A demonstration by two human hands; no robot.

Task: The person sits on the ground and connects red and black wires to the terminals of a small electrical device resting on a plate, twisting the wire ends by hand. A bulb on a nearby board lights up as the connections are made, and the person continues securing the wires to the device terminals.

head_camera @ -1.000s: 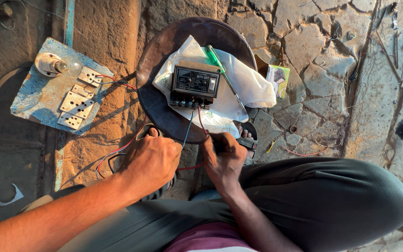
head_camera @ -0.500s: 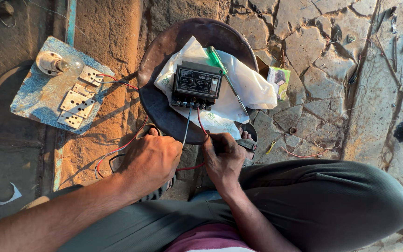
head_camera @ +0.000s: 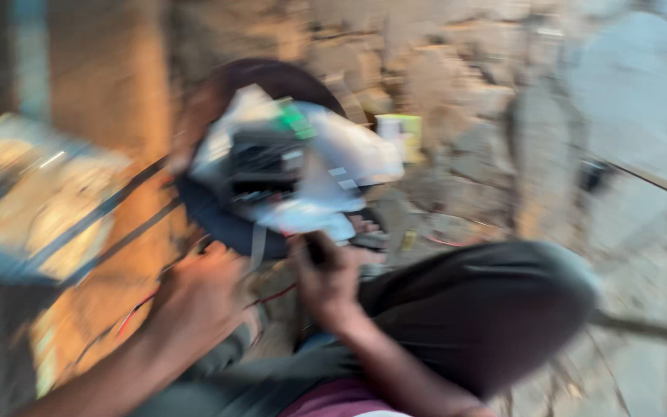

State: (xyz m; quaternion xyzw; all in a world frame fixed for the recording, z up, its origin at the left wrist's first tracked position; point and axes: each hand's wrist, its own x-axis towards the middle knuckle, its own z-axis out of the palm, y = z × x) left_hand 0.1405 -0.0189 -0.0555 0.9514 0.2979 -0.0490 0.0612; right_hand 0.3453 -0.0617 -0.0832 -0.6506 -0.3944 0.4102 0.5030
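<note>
One view only, from the head camera, and it is smearing badly with motion.

Item: our left hand [head_camera: 198,297], lying low and left of centre, fingers curling together over thin red wires [head_camera: 272,296] on the ground; whether it is pinching them we cannot tell.

Item: our right hand [head_camera: 327,276], closing around a dark tool handle [head_camera: 315,249]. Its long axis is running nearly upright in the picture, the free end pointing away from us toward the dark round tray [head_camera: 218,224]. The tool is sitting just at the tray's near rim, above our bent knee in dark trousers [head_camera: 488,316].

Item: a black box-shaped device [head_camera: 260,166], resting on white sheeting [head_camera: 349,154] on the tray, with a small green piece [head_camera: 296,122] at its far corner.

Item: a small yellow-green rectangular packet [head_camera: 400,130], lying on the cracked stone floor [head_camera: 503,93] just right of the tray; its markings are blurring out.

Item: a pale flat board [head_camera: 32,201] at far left, well apart from both hands, details unreadable.
</note>
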